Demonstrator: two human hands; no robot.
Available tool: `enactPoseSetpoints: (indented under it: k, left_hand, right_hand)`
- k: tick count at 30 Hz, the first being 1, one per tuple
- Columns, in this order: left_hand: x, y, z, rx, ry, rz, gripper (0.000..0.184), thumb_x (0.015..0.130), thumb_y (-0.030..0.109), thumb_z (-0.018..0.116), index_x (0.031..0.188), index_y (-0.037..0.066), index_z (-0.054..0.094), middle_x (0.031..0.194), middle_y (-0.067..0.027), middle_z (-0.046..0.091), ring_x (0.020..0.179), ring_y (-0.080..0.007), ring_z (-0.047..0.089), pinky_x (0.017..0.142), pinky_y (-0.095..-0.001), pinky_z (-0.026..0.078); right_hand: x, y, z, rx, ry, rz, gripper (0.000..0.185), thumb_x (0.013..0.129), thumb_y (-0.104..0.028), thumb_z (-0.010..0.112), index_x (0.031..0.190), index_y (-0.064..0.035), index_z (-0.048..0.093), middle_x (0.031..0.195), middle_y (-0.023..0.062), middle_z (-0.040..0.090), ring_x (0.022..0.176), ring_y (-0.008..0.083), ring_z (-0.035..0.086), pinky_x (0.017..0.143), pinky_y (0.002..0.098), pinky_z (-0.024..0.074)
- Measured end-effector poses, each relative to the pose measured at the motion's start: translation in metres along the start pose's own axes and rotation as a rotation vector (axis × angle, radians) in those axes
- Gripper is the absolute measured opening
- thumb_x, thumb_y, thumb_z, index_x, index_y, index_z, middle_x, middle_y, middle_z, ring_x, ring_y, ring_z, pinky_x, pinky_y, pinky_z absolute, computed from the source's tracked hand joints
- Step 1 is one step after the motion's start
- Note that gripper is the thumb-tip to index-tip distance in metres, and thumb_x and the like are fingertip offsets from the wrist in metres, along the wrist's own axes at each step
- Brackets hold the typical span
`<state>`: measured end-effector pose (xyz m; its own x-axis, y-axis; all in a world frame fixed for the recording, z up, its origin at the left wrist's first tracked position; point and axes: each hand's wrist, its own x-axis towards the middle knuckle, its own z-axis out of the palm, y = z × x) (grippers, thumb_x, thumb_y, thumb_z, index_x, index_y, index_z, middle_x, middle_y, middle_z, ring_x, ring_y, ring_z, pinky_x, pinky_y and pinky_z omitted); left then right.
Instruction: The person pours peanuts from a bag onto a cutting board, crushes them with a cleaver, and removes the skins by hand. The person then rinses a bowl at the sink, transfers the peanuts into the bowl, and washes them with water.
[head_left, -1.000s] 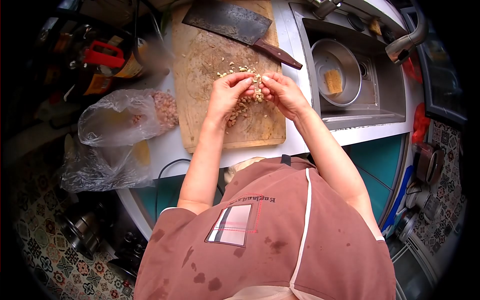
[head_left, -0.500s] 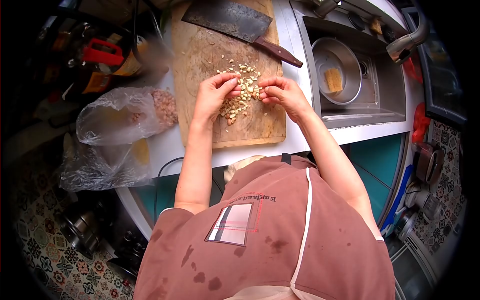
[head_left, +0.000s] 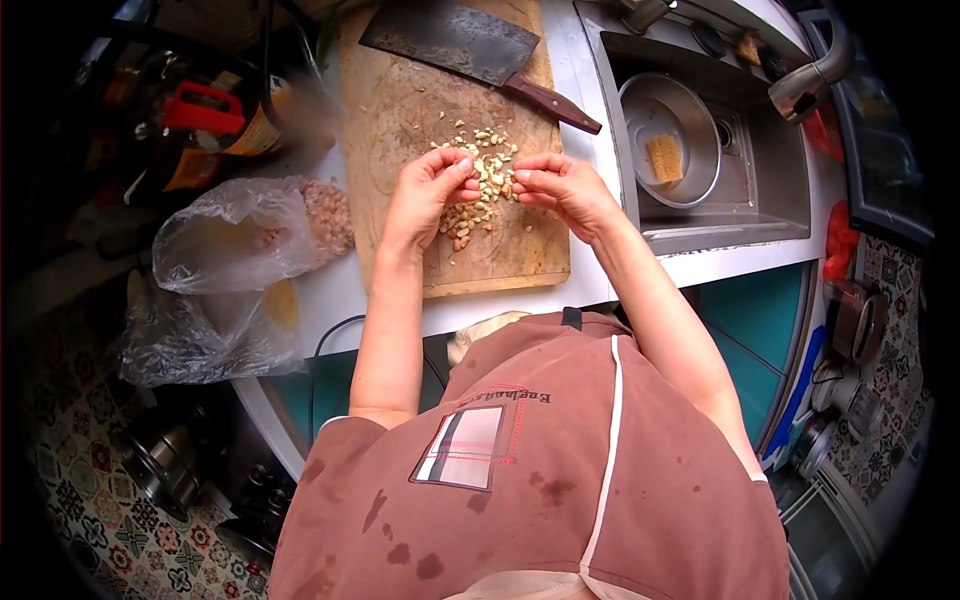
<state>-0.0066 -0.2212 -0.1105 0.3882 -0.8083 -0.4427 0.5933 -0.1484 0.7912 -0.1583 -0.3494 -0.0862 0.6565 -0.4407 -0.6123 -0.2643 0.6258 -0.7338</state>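
Nuts (head_left: pixel 488 178) lie on our board (head_left: pixel 400 110), between left hand (head_left: pixel 432 192) and right hand (head_left: pixel 572 190); pile's long axis runs away from us. Both hands close beside it, neither clearly nearer. Thumbs bent toward fingertips; whether either hand pinches nut, we cannot tell.

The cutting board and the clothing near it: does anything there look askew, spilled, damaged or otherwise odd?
Slightly. The cleaver lies slanted, its handle jutting past the right edge of the cutting board. Dark spots, perhaps splashes, mark the brown garment. The nut pieces are scattered, but seem to lie on the board.
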Motion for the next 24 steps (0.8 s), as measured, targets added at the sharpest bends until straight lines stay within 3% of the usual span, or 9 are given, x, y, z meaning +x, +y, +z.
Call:
enactPoseSetpoints:
  k: [6, 9, 12, 15, 18, 24]
  left_hand:
    - [0.006, -0.005, -0.014, 0.102, 0.067, 0.096, 0.014, 0.087, 0.011, 0.059, 0.097, 0.001, 0.058, 0.076, -0.003, 0.059, 0.064, -0.0076, 0.058, 0.059, -0.0193, 0.053]
    - [0.004, 0.0, -0.016, 0.109, 0.096, 0.119, 0.014, 0.086, 0.01, 0.059, 0.096, 0.001, 0.059, 0.077, -0.0034, 0.06, 0.063, -0.008, 0.058, 0.059, -0.0193, 0.052]
    - [0.0, 0.006, -0.017, 0.044, 0.108, 0.116, 0.014, 0.085, 0.011, 0.061, 0.096, 0.002, 0.06, 0.079, -0.0025, 0.061, 0.066, -0.0073, 0.058, 0.06, -0.0188, 0.052]
    - [-0.002, 0.004, -0.02, -0.031, 0.083, 0.108, 0.014, 0.085, 0.01, 0.062, 0.097, 0.002, 0.06, 0.081, -0.003, 0.062, 0.069, -0.0076, 0.06, 0.062, -0.0186, 0.052]
    - [-0.005, 0.003, -0.02, -0.016, 0.091, 0.108, 0.013, 0.084, 0.007, 0.061, 0.096, 0.002, 0.06, 0.083, -0.0042, 0.063, 0.072, -0.0089, 0.061, 0.065, -0.0187, 0.052]
    - [-0.011, 0.006, -0.03, 0.31, 0.058, 0.084, 0.014, 0.084, 0.002, 0.059, 0.097, -0.001, 0.061, 0.084, -0.0043, 0.062, 0.073, -0.0083, 0.059, 0.065, -0.0193, 0.05]
  right_hand:
    - [0.005, 0.002, -0.001, -0.137, 0.005, -0.084, 0.023, 0.088, -0.006, 0.054, 0.108, 0.0056, 0.054, 0.089, 0.0136, 0.064, 0.073, 0.0152, 0.064, 0.066, 0.0226, 0.054]
    - [0.007, 0.005, -0.002, -0.16, -0.013, -0.124, 0.02, 0.089, -0.01, 0.054, 0.106, 0.0003, 0.055, 0.085, 0.0064, 0.063, 0.071, 0.0104, 0.062, 0.065, 0.0202, 0.0519]
    - [0.013, 0.011, -0.003, -0.268, 0.026, -0.178, 0.016, 0.088, -0.007, 0.053, 0.102, -0.0002, 0.057, 0.081, 0.0048, 0.063, 0.068, 0.0099, 0.061, 0.062, 0.0199, 0.05]
    - [0.013, 0.019, -0.004, -0.992, 0.121, -0.652, 0.012, 0.086, -0.004, 0.054, 0.096, 0.0, 0.058, 0.078, 0.0033, 0.063, 0.066, 0.0098, 0.06, 0.06, 0.0204, 0.0479]
    - [0.008, 0.016, 0.002, -0.955, 0.116, -0.558, 0.012, 0.084, -0.001, 0.053, 0.095, -0.0001, 0.058, 0.075, 0.0022, 0.062, 0.065, 0.0102, 0.06, 0.059, 0.021, 0.0468]
    - [0.011, 0.016, -0.008, -0.441, 0.044, -0.15, 0.019, 0.086, 0.001, 0.043, 0.097, 0.0025, 0.059, 0.082, 0.0044, 0.061, 0.07, 0.009, 0.059, 0.065, 0.0205, 0.0487]
